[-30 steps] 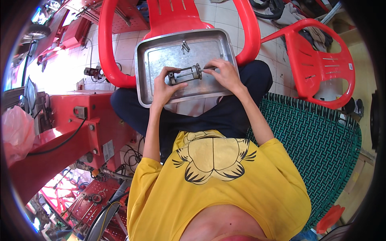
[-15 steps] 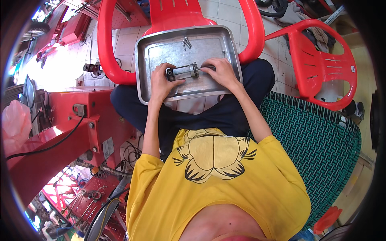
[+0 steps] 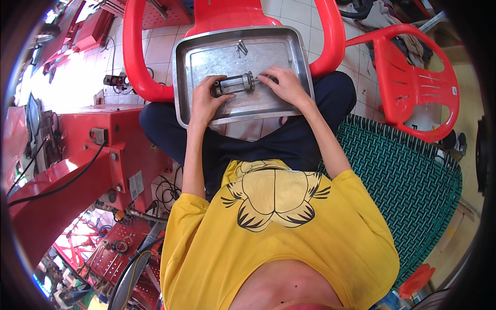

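A metal tray (image 3: 206, 121) rests across my lap and the red chair in front. Over it, my left hand (image 3: 205, 98) is closed round the left end of a cylindrical metal assembly (image 3: 235, 84), which has a dark end block, rods along its sides and a round flange. At the flange end, my right hand (image 3: 283, 84) pinches a thin tool (image 3: 264, 78), its dark part showing between the fingers. The tool's tip points at the flange; I cannot tell whether they touch. Several small bolts (image 3: 241, 48) lie together toward the tray's far side.
The red plastic chair (image 3: 137, 57) curves its arms round the tray. Another red chair (image 3: 413, 82) stands at the right, beside a green woven seat (image 3: 398, 181). Red machinery (image 3: 98, 155) with a black cable fills the left. Tiled floor (image 3: 160, 49) shows between.
The tray and both hands appear slightly higher and tilted in the picture, as the view has shifted. My right fingers have changed their hold a little on the tool.
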The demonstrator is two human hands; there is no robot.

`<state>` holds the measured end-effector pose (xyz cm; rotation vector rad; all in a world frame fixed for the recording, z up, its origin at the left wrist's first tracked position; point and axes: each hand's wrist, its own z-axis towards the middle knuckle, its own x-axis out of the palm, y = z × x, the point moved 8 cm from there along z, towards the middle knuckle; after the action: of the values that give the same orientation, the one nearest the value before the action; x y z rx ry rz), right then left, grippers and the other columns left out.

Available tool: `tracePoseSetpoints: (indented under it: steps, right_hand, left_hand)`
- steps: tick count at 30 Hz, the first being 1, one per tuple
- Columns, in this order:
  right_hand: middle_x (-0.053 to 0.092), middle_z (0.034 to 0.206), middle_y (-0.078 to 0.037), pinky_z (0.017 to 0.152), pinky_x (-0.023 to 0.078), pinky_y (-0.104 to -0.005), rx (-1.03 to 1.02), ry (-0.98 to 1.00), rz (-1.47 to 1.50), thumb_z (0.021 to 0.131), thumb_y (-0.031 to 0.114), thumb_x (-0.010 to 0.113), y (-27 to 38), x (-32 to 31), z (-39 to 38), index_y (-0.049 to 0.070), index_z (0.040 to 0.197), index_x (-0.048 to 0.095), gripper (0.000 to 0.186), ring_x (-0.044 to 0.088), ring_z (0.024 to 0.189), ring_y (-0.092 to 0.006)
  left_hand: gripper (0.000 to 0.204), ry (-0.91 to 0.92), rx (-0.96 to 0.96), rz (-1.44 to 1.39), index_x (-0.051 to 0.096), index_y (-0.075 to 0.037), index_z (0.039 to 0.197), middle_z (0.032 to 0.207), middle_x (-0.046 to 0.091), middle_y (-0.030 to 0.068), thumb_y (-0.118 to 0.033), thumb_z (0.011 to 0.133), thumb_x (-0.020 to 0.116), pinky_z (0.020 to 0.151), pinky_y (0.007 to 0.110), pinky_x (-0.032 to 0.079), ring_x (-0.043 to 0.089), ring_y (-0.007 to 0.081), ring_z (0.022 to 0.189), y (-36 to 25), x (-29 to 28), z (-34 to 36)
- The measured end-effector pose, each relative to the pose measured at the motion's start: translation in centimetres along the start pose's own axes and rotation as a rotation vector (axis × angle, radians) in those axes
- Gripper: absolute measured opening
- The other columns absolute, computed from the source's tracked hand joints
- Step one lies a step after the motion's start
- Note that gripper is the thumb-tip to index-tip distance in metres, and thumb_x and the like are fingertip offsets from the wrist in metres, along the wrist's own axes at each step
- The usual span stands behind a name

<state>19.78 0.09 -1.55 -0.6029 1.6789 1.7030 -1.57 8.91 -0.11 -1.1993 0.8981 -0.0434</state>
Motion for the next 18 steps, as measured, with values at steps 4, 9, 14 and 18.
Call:
tracePoseSetpoints:
  steps: [4,9,14,18]
  right_hand:
    - [0.075,0.100,-0.015,0.084,0.054,-0.0397,0.004,0.012,-0.026,0.089,0.019,0.076,0.1,0.2,0.1,0.001,0.102,0.076,0.023,0.071,0.094,-0.0332]
    - [0.076,0.097,-0.015,0.084,0.054,-0.0414,-0.006,0.111,0.166,0.094,0.026,0.070,0.0,-0.8,-0.7,0.005,0.100,0.077,0.023,0.071,0.093,-0.0339]
    - [0.076,0.098,-0.015,0.083,0.054,-0.0417,-0.038,0.168,0.084,0.093,0.025,0.072,-0.8,-0.4,-1.4,0.006,0.103,0.077,0.022,0.071,0.093,-0.0350]
    - [0.075,0.093,-0.014,0.081,0.053,-0.0423,-0.083,0.088,-0.005,0.092,0.025,0.073,0.1,-1.3,-1.5,0.004,0.103,0.077,0.023,0.070,0.090,-0.0351]
  left_hand:
    - [0.055,0.024,0.002,0.019,0.073,-0.005,0.119,0.109,0.075,0.0121,-0.017,0.070,0.093,0.085,0.036,0.055,0.072,0.0247,0.096,0.3,0.1,-0.1]
    - [0.053,0.132,-0.009,-0.053,0.072,-0.003,0.120,0.107,0.074,0.0147,-0.017,0.073,0.092,0.082,0.036,0.056,0.072,0.0279,0.092,-0.7,0.8,-0.4]
    - [0.052,0.171,0.081,-0.044,0.072,-0.004,0.122,0.101,0.073,0.0121,-0.017,0.075,0.090,0.070,0.033,0.052,0.063,0.0207,0.074,-1.2,1.5,-0.5]
    - [0.053,0.161,0.046,-0.059,0.073,-0.006,0.124,0.098,0.071,0.0090,-0.016,0.075,0.090,0.066,0.031,0.049,0.055,0.0169,0.068,-0.6,1.7,-0.3]
